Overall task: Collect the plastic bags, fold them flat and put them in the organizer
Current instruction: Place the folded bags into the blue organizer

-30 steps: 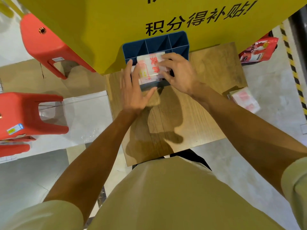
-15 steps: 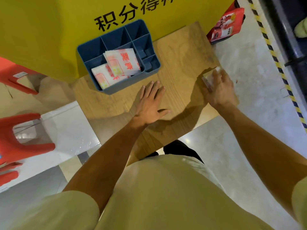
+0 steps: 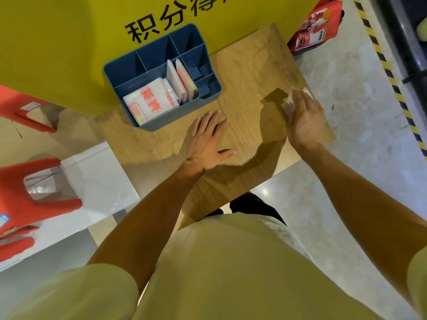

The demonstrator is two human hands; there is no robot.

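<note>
A blue organizer (image 3: 161, 122) with several compartments stands at the back left of the wooden table (image 3: 245, 72). Folded white plastic bags with red print (image 3: 151, 101) fill its front compartment, some lying flat, others standing on edge. My left hand (image 3: 208, 139) rests flat and empty on the table in front of the organizer, fingers spread. My right hand (image 3: 303, 118) lies over another folded white bag (image 3: 291, 100) at the table's right edge. Most of that bag is hidden under the hand.
A yellow panel with black characters (image 3: 69, 42) rises behind the table. Red plastic stools (image 3: 30, 195) stand on the left. Red printed packages (image 3: 316, 26) sit on the floor at the back right. A black-and-yellow hazard stripe (image 3: 392, 79) runs along the right floor.
Both hands left the organizer after placing a bag in it. My right hand swung to the bag at the right edge; my left hand dropped flat onto the table.
</note>
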